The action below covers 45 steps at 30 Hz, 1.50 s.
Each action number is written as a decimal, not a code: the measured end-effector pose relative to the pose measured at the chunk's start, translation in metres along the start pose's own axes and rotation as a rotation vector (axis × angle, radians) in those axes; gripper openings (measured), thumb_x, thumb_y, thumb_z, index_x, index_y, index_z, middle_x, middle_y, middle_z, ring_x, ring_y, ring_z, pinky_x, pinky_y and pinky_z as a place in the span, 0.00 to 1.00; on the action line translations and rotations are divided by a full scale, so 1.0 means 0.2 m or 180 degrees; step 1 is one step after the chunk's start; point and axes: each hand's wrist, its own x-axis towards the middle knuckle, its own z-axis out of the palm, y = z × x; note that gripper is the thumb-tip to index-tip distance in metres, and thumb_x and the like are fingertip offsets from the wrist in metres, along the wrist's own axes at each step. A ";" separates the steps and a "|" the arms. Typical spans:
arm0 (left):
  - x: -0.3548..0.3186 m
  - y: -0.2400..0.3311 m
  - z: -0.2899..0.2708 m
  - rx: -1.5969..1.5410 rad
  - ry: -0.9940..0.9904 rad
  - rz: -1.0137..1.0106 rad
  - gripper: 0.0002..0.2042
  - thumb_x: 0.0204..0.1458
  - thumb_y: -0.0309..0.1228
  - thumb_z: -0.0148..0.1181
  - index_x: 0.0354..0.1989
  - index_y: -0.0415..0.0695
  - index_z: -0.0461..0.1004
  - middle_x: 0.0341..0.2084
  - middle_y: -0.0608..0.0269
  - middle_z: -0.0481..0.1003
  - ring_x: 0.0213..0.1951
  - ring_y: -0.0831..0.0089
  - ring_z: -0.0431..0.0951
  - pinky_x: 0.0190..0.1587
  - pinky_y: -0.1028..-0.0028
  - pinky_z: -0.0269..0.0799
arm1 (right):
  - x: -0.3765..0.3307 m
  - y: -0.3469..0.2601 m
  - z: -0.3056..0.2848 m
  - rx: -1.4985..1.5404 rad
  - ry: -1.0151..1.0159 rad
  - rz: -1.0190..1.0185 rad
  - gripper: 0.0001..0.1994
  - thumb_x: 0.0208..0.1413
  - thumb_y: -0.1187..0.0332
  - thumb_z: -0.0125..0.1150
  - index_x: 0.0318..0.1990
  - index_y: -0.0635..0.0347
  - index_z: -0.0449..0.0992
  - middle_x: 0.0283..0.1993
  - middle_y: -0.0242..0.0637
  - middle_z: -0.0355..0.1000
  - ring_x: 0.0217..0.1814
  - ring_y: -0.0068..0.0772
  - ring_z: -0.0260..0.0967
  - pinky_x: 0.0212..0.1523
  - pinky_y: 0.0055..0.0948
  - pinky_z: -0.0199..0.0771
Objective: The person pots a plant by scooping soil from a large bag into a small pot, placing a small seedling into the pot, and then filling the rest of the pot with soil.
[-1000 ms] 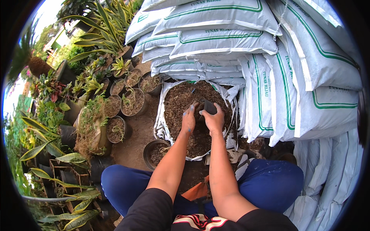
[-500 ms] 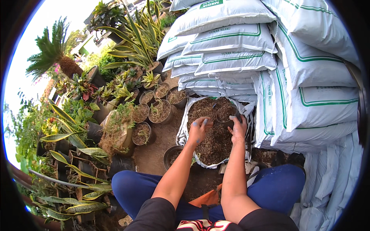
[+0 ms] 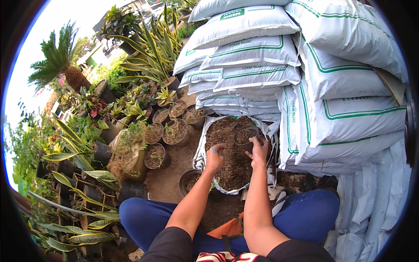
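Reaching forward from the lap, both forearms stretch out over the open white sack of soil (image 3: 231,163). Left hand (image 3: 214,158) is cupped, fingers curled in over the dark soil, seems to hold a pinch of it, can't tell for sure. Right hand (image 3: 258,150) grips the rim of a small black pot (image 3: 245,136), thumb on the near edge, pot tilted and sitting on the soil just ahead of the hand. Hands near each other, the pot up and right of the left hand. Another black pot (image 3: 188,181) stands on the ground by the left forearm, beside the sack. Stacked white bags (image 3: 257,56) behind and right, potted plants (image 3: 174,131) left. Knees in blue trousers (image 3: 139,218) at bottom.
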 end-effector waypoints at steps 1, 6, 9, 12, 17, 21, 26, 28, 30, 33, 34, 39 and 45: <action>0.00 0.13 0.06 -0.0436 -0.0091 -0.0489 0.07 0.62 0.15 0.54 0.45 0.34 0.75 0.46 0.52 0.81 0.47 0.68 0.83 0.39 0.69 0.82 | 0.03 -0.03 -0.06 -0.0096 -0.0086 0.0055 0.27 0.53 0.60 0.68 0.59 0.54 0.68 0.54 0.37 0.69 0.52 0.34 0.71 0.34 0.35 0.80; 0.00 0.14 -0.03 0.1077 0.0797 0.1240 0.14 0.48 0.09 0.50 0.42 0.34 0.75 0.53 0.40 0.75 0.43 0.51 0.84 0.50 0.65 0.82 | 0.03 0.04 -0.03 0.0033 -0.0143 -0.0027 0.31 0.51 0.57 0.69 0.59 0.56 0.63 0.57 0.42 0.64 0.53 0.39 0.69 0.34 0.35 0.80; -0.01 0.19 -0.13 0.0640 0.0412 0.1026 0.15 0.48 0.09 0.51 0.42 0.36 0.76 0.58 0.36 0.72 0.44 0.45 0.82 0.48 0.61 0.81 | -0.03 -0.03 0.01 0.0334 0.0308 0.0098 0.32 0.51 0.56 0.70 0.60 0.57 0.63 0.57 0.42 0.63 0.53 0.40 0.69 0.36 0.36 0.80; 0.02 0.31 -0.26 0.0897 -0.0244 0.0653 0.12 0.50 0.15 0.58 0.42 0.39 0.78 0.53 0.43 0.76 0.44 0.45 0.81 0.47 0.59 0.80 | 0.02 -0.05 -0.01 0.0241 -0.0157 0.0054 0.31 0.51 0.57 0.69 0.60 0.55 0.62 0.54 0.41 0.67 0.49 0.36 0.72 0.33 0.31 0.79; -0.07 0.38 -0.52 0.1430 -0.0076 0.1571 0.12 0.51 0.15 0.54 0.41 0.41 0.77 0.49 0.50 0.77 0.52 0.45 0.76 0.56 0.55 0.72 | -0.10 0.02 0.11 -0.0200 -0.0528 -0.0136 0.29 0.52 0.57 0.69 0.58 0.55 0.64 0.53 0.39 0.68 0.47 0.34 0.73 0.35 0.33 0.79; -0.24 0.52 -0.74 0.1810 -0.0423 0.1485 0.16 0.47 0.12 0.54 0.44 0.41 0.76 0.62 0.50 0.68 0.61 0.48 0.71 0.63 0.57 0.69 | -0.12 0.09 0.17 -0.0205 -0.1006 0.0367 0.25 0.52 0.57 0.70 0.55 0.49 0.68 0.53 0.35 0.69 0.48 0.33 0.72 0.36 0.34 0.78; -0.49 0.57 -0.97 0.2002 -0.0849 0.1143 0.15 0.50 0.15 0.56 0.46 0.41 0.78 0.64 0.49 0.67 0.65 0.50 0.69 0.64 0.59 0.70 | -0.21 0.20 0.27 -0.0603 -0.1159 0.0233 0.25 0.52 0.56 0.71 0.55 0.47 0.69 0.50 0.34 0.70 0.49 0.32 0.72 0.36 0.33 0.78; -0.59 0.56 -1.04 0.2148 -0.0783 0.1315 0.15 0.51 0.16 0.57 0.47 0.41 0.78 0.64 0.49 0.68 0.64 0.50 0.70 0.64 0.60 0.70 | -0.22 0.22 0.28 -0.0746 -0.1307 0.0243 0.26 0.51 0.56 0.71 0.56 0.48 0.68 0.51 0.34 0.70 0.49 0.32 0.71 0.37 0.34 0.78; -0.65 0.44 -1.08 0.2122 -0.0727 0.1108 0.16 0.50 0.17 0.58 0.48 0.41 0.78 0.62 0.50 0.69 0.63 0.51 0.71 0.63 0.60 0.71 | -0.24 0.27 0.30 -0.0929 -0.1428 0.0252 0.29 0.51 0.56 0.72 0.59 0.49 0.68 0.52 0.35 0.70 0.50 0.33 0.71 0.37 0.35 0.78; -0.66 0.17 -1.09 0.1892 -0.0774 0.0593 0.17 0.49 0.19 0.59 0.49 0.43 0.78 0.59 0.50 0.71 0.62 0.52 0.71 0.62 0.60 0.71 | -0.26 0.32 0.36 -0.1342 -0.1449 0.0134 0.36 0.49 0.55 0.74 0.64 0.51 0.65 0.52 0.37 0.71 0.50 0.36 0.72 0.40 0.39 0.77; -0.67 0.07 -1.09 0.1775 -0.0825 0.0364 0.18 0.49 0.20 0.60 0.50 0.44 0.79 0.58 0.50 0.71 0.61 0.52 0.72 0.62 0.60 0.72 | -0.29 0.33 0.38 -0.1514 -0.1439 0.0090 0.37 0.48 0.54 0.74 0.64 0.52 0.65 0.52 0.38 0.72 0.49 0.36 0.72 0.40 0.40 0.77; -0.71 -0.12 -0.87 0.2679 -0.1683 -0.0257 0.27 0.50 0.21 0.59 0.62 0.50 0.74 0.64 0.51 0.66 0.62 0.51 0.71 0.63 0.58 0.72 | -0.34 0.38 0.38 -0.1722 -0.0926 -0.0083 0.39 0.46 0.54 0.75 0.65 0.54 0.64 0.53 0.42 0.72 0.52 0.38 0.72 0.41 0.40 0.75; -0.70 -0.11 -0.64 0.2462 -0.1986 0.0247 0.38 0.52 0.29 0.63 0.74 0.58 0.59 0.74 0.44 0.53 0.66 0.46 0.68 0.64 0.56 0.72 | -0.39 0.40 0.37 -0.2009 -0.1101 -0.0239 0.37 0.47 0.54 0.75 0.63 0.54 0.64 0.51 0.41 0.74 0.44 0.35 0.75 0.38 0.36 0.74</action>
